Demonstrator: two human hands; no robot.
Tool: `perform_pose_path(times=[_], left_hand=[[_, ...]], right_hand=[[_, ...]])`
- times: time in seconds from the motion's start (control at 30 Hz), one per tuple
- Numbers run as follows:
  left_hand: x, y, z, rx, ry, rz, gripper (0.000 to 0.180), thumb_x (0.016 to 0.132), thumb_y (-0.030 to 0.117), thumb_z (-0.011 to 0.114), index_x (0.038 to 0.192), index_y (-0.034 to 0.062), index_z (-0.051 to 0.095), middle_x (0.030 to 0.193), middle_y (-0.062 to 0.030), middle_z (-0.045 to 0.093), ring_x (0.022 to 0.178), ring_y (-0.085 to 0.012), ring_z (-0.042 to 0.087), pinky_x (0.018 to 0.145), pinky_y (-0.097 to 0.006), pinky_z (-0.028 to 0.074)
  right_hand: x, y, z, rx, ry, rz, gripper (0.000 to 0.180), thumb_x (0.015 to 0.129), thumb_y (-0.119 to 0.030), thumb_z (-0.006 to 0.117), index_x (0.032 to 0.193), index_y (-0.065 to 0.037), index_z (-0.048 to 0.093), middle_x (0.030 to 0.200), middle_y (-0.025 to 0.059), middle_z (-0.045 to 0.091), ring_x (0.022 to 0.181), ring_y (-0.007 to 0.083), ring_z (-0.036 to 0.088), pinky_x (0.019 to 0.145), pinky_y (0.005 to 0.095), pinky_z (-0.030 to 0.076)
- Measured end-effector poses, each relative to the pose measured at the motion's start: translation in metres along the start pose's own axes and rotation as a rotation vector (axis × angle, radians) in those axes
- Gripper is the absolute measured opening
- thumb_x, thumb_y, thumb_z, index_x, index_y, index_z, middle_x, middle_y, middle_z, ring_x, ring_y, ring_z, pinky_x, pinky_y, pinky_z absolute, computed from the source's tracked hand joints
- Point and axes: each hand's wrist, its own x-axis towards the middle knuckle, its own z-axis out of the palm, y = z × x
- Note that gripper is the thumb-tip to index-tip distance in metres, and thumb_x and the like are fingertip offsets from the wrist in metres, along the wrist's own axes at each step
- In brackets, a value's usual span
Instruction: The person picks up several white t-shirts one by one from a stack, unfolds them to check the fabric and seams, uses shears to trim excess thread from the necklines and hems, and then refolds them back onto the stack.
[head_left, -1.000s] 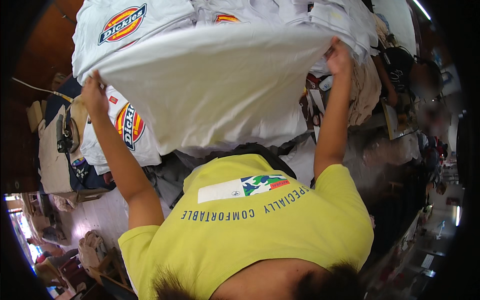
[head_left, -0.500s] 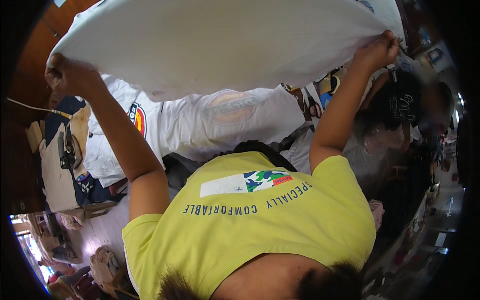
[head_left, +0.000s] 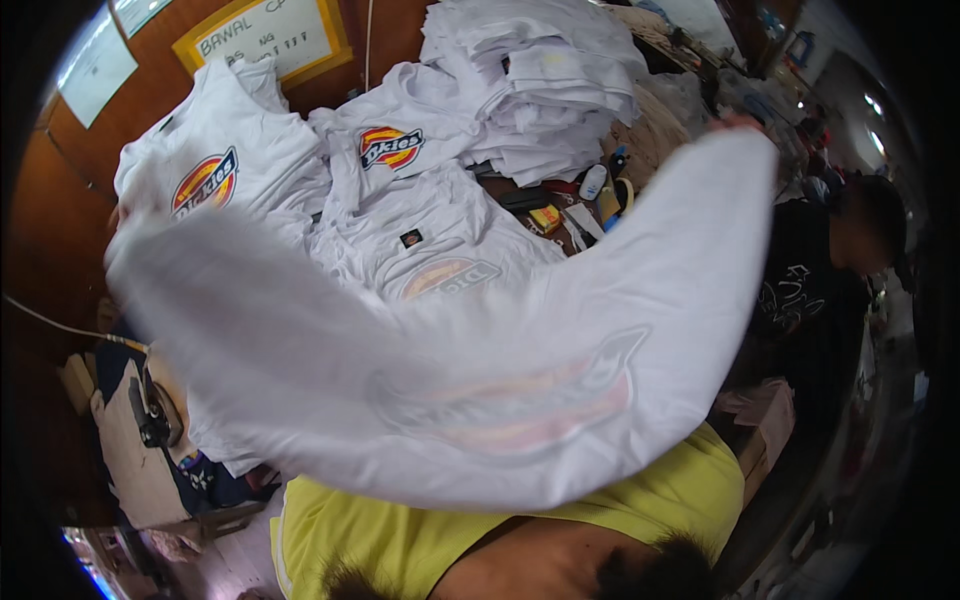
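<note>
While the white T-shirt [head_left: 480, 380] hangs spread in the air above the bench [head_left: 590, 120], blurred with motion, a faint print shows through its cloth from the other side. In the head view, the shirt stretches from the bench's left edge to its right edge. The right hand [head_left: 738, 124] shows only as a sliver of fingers at the shirt's upper right corner, clenched on the cloth there. The left hand [head_left: 121, 215] is almost wholly hidden behind the shirt's left corner; whether it grips cannot be told. Beneath the held shirt, printed white shirts [head_left: 400, 190] lie flat across the bench's middle and left. A stack of folded white shirts [head_left: 530, 80] sits toward the far edge. Small bottles and tools [head_left: 590, 195] lie just right of the flat shirts. At the right edge stands another person in a black shirt [head_left: 810, 290].
</note>
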Motion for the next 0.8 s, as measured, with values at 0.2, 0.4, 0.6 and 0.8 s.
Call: perform_pose_path(times=[0.2, 0.4, 0.6, 0.8], left_hand=[[-0.055, -0.154, 0.097, -0.696, -0.043, -0.503, 0.027, 0.086, 0.017, 0.054, 0.107, 0.0016, 0.047, 0.094, -0.0136, 0.056, 0.082, -0.0206, 0.054, 0.071, -0.030, 0.042], [-0.047, -0.118, 0.159, 1.078, -0.194, 0.281, 0.020, 0.084, 0.017, 0.059, 0.095, 0.0022, 0.051, 0.070, -0.0134, 0.058, 0.056, -0.0244, 0.056, 0.052, -0.032, 0.043], [-0.015, -0.120, 0.158, 1.143, -0.215, 0.542, 0.016, 0.084, 0.014, 0.058, 0.092, 0.0019, 0.052, 0.075, -0.0142, 0.059, 0.063, -0.0286, 0.059, 0.055, -0.033, 0.045], [0.046, -0.155, 0.147, 1.145, -0.314, 0.521, 0.022, 0.082, 0.019, 0.060, 0.098, 0.0060, 0.053, 0.087, -0.0152, 0.060, 0.078, -0.0296, 0.060, 0.069, -0.035, 0.047]], right_hand=[[-0.036, -0.012, 0.062, 0.492, -0.197, 0.722, 0.021, 0.079, -0.016, 0.062, 0.098, -0.010, 0.054, 0.109, 0.0049, 0.050, 0.100, 0.0184, 0.046, 0.088, 0.0337, 0.036], [-0.004, -0.019, -0.026, 0.436, -0.637, 0.582, 0.046, 0.083, -0.051, 0.048, 0.096, -0.010, 0.062, 0.130, 0.0135, 0.040, 0.123, 0.0283, 0.032, 0.098, 0.0421, 0.025], [-0.062, -0.020, -0.080, -0.068, -1.152, 0.555, 0.064, 0.076, -0.062, 0.047, 0.083, -0.002, 0.065, 0.141, 0.0149, 0.026, 0.128, 0.0402, 0.019, 0.104, 0.0450, 0.016], [-0.054, 0.028, -0.133, 0.141, -0.635, 1.323, 0.038, 0.075, -0.021, 0.071, 0.105, -0.001, 0.059, 0.087, 0.0019, 0.061, 0.081, 0.0069, 0.053, 0.075, 0.0232, 0.044]])
